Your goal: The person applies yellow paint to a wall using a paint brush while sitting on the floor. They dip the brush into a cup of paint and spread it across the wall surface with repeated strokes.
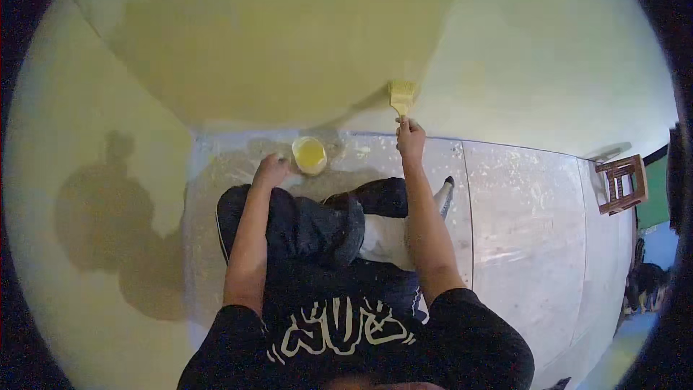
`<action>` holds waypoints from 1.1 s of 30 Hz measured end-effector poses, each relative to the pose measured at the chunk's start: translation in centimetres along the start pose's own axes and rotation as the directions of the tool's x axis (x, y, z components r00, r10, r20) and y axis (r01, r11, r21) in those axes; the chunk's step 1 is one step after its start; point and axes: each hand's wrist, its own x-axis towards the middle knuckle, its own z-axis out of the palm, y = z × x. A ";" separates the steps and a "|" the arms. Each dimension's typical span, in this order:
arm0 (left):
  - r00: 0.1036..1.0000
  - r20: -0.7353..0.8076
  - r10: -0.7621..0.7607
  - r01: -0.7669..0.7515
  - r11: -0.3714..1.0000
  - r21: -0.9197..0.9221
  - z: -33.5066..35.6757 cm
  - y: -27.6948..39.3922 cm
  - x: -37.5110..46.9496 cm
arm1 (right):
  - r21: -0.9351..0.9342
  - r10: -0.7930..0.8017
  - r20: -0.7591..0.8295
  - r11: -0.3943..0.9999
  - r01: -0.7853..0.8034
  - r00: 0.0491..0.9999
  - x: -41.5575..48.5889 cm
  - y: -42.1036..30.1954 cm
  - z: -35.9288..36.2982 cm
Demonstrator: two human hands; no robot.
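Observation:
My right hand (pixel 411 138) grips the handle of a flat paintbrush (pixel 401 98) coated in yellow paint, its bristles pointing up against or close to the yellow wall (pixel 303 54). Left of it, a white cup (pixel 309 156) with yellow paint inside stands on the floor near the foot of the wall. My left hand (pixel 271 170) is beside the cup, by my knee, with the fingers curled near its handle or rim; whether it touches the cup or holds anything cannot be told.
A second wall (pixel 81 135) meets the first in a corner at left. The pale floor (pixel 520 238) bears paint spots and dark seams. A wooden stool (pixel 621 184) lies or stands near the wall at far right. Dark objects, hard to make out, sit beyond it.

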 end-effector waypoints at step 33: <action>0.937 0.329 -0.116 0.046 0.976 0.212 0.6 4.2 -0.9 | -0.165 -0.316 0.670 0.819 0.549 0.672 -7.9 -10.6 7.3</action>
